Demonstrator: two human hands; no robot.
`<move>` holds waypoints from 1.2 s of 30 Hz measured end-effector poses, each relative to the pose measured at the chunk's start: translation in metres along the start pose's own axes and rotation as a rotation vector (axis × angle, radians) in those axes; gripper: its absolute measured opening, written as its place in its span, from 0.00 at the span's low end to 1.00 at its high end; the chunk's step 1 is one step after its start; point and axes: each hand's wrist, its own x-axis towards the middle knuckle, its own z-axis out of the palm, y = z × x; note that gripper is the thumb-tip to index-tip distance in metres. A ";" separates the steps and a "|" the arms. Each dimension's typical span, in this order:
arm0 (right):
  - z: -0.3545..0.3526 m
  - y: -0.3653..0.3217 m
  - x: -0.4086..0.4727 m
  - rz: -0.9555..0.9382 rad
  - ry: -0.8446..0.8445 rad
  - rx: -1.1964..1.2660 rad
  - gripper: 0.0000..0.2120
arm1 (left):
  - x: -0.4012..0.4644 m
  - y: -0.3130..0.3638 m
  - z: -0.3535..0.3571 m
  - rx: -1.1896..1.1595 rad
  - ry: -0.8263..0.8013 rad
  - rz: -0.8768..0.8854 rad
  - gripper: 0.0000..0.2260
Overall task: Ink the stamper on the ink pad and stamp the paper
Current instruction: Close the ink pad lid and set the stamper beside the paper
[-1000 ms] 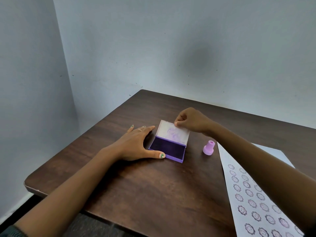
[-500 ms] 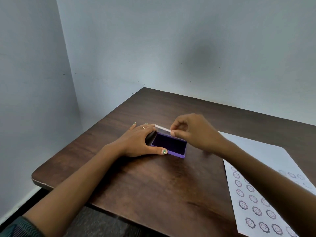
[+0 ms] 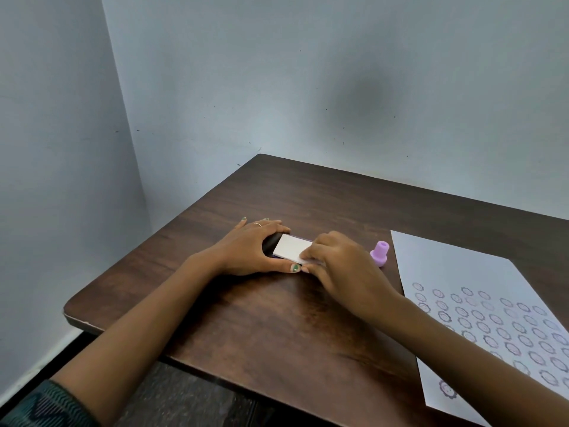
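White-lidded ink pad (image 3: 291,248) gripped between both hands: left (image 3: 251,248), right (image 3: 341,266).

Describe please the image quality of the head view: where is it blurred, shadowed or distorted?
Head view: soft, even light, no glare. A dark smudge shades the wall. The stamped marks on the paper look smeared toward the right edge. The wide lens bends the table edges. The right hand is slightly soft.
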 end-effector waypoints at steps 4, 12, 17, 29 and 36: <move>0.002 0.001 0.000 0.023 -0.008 0.027 0.11 | 0.001 -0.001 0.000 -0.010 -0.007 0.006 0.37; 0.004 0.005 0.000 0.078 0.014 0.078 0.11 | -0.002 0.002 0.000 -0.036 0.022 0.014 0.34; 0.004 0.009 0.001 0.086 -0.014 0.077 0.11 | -0.003 0.002 0.000 -0.041 0.027 0.013 0.33; -0.039 0.028 -0.014 0.182 0.236 0.025 0.07 | -0.033 0.056 0.016 0.136 0.130 0.227 0.39; -0.037 0.060 -0.040 0.430 0.176 0.121 0.16 | -0.044 0.070 0.034 0.272 -0.014 0.138 0.39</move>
